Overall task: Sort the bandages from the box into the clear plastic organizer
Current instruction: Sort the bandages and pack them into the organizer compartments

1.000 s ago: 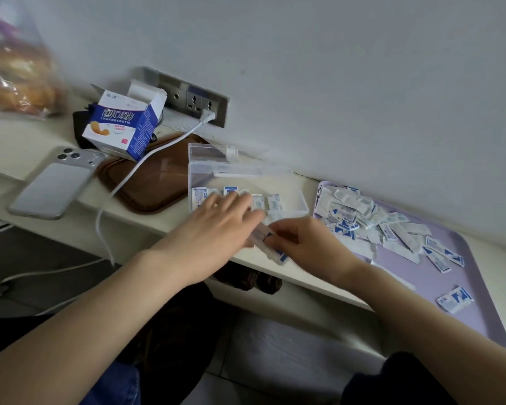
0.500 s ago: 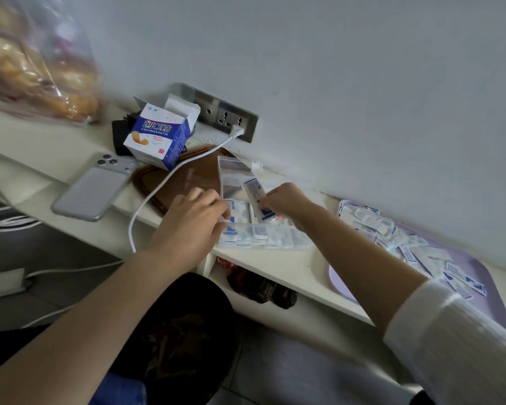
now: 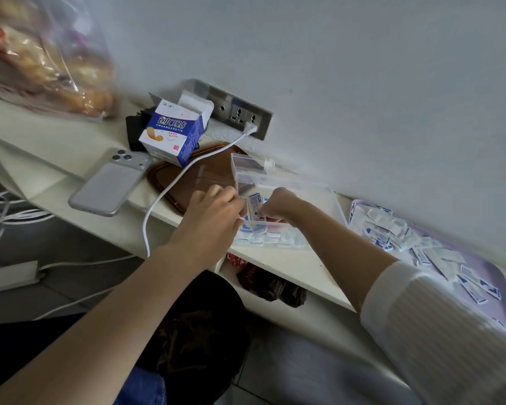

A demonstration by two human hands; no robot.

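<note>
The clear plastic organizer point(image 3: 313, 194) lies on the white shelf with its lid standing open; several white-and-blue wrapped bandages fill its front compartments. My right hand point(image 3: 278, 204) reaches into the organizer's left end and pinches a small stack of bandages point(image 3: 254, 207), held upright. My left hand point(image 3: 214, 213) rests at the organizer's left edge, fingers curled and touching the same stack. The blue-and-white bandage box point(image 3: 171, 133) stands open behind, on the left. A loose pile of bandages point(image 3: 392, 232) lies on the lilac tray point(image 3: 485, 267) at the right.
A phone point(image 3: 110, 184) lies face down at the left, beside a brown tray point(image 3: 193, 173). A white cable point(image 3: 170, 188) runs from the wall socket point(image 3: 240, 115) over the shelf edge. A plastic bag of bread point(image 3: 47, 62) sits at the far left. Dark items lie on the lower shelf.
Both hands carried the stack of bandages from the shelf's front edge left into the organizer, and the stack has been lowered further into its left end. The view shifted left.
</note>
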